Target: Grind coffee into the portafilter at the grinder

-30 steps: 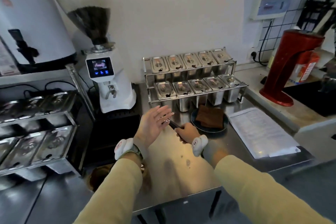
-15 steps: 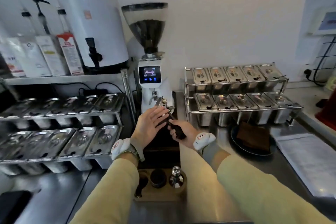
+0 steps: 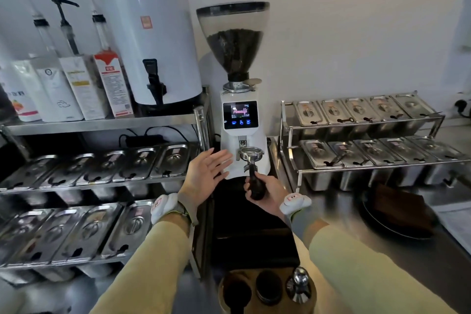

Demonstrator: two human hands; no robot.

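Head view: right hand [image 3: 265, 192] wrapped around portafilter [image 3: 251, 154] handle, basket seated under grinder [image 3: 242, 120] chute at counter's back edge. Left hand [image 3: 206, 176] hovering beside grinder, fingers spread, holding nothing. Basket looks empty; positioning done, grinding probably not yet started.

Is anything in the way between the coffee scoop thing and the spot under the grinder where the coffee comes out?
Nothing visible. The right hand holds the portafilter with its basket right under the grinder chute. The left hand is open, off to the left side, not in between.
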